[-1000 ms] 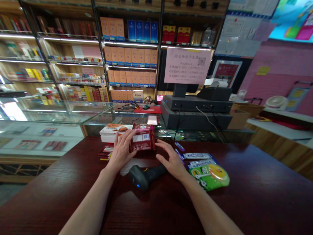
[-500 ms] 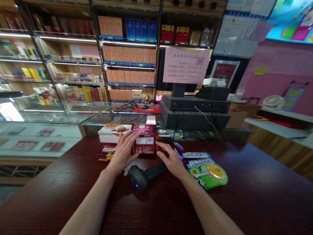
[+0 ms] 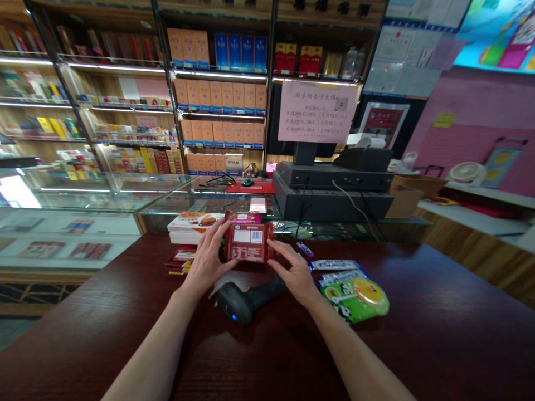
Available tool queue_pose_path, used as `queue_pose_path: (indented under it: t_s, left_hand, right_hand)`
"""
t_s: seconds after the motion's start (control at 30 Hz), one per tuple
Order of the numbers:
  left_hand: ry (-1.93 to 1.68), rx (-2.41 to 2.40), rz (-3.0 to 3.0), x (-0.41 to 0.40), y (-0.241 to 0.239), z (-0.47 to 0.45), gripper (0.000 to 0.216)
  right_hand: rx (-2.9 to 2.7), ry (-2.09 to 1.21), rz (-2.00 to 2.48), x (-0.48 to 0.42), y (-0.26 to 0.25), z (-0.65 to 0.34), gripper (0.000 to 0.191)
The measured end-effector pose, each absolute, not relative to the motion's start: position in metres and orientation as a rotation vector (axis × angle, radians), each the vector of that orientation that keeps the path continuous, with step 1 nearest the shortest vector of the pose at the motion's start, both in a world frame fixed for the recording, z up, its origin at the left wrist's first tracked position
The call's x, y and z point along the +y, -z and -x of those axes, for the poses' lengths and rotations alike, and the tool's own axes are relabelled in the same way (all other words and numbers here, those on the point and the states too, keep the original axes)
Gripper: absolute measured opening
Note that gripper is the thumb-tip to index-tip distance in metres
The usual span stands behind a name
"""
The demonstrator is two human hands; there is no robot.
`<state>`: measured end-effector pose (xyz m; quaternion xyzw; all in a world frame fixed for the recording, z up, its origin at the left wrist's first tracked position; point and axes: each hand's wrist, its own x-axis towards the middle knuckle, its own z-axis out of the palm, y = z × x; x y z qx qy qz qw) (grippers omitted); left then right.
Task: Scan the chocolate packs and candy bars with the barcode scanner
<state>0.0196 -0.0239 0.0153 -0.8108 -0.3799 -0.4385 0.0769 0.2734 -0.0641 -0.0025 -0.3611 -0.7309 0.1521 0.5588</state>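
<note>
A dark red snack packet stands tilted up between my hands, its white label and barcode towards me. My left hand grips its left edge, thumb below and fingers along the top corner. At the right edge, the fingertips and thumb of my right hand close on the wrapper. A black barcode scanner lies on the table just below, its handle end passing behind my right hand. Behind the packet is a pink packet, mostly covered. White boxes are stacked left of it, with red and yellow packets in front.
To the right lie a green bag with a yellow duck, blue-purple wrapped bars and a small purple packet. A cash register with a monitor and pink sign stands on the glass counter behind the dark wooden table.
My left fingers have shifted off the packet's face towards its left edge, so more of the label shows. The packet has turned slightly, and my right hand has barely moved.
</note>
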Motion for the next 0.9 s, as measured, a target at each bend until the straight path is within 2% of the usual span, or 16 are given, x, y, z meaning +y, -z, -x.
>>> queue_pose_path:
  t_s: [0.2, 0.47, 0.77, 0.9]
  left_hand:
    - [1.375, -1.322, 2.372, -0.027, -0.017, -0.022, 0.095]
    - [1.486, -1.394, 2.444, -0.023, -0.012, -0.027, 0.058]
    - [1.586, -1.394, 2.611, -0.027, -0.019, -0.031, 0.059]
    - [1.654, -1.405, 2.669, -0.027, -0.023, -0.030, 0.046]
  right_hand:
    - [-1.682, -0.311, 0.854, -0.064, 0.002, -0.273, 0.048]
    - [-1.599, -0.400, 0.915, -0.064, 0.003, -0.269, 0.048]
    - [-1.530, -0.445, 0.957, -0.056, 0.009, -0.273, 0.047]
    - [-1.506, -0.453, 0.993, -0.054, 0.009, -0.277, 0.044]
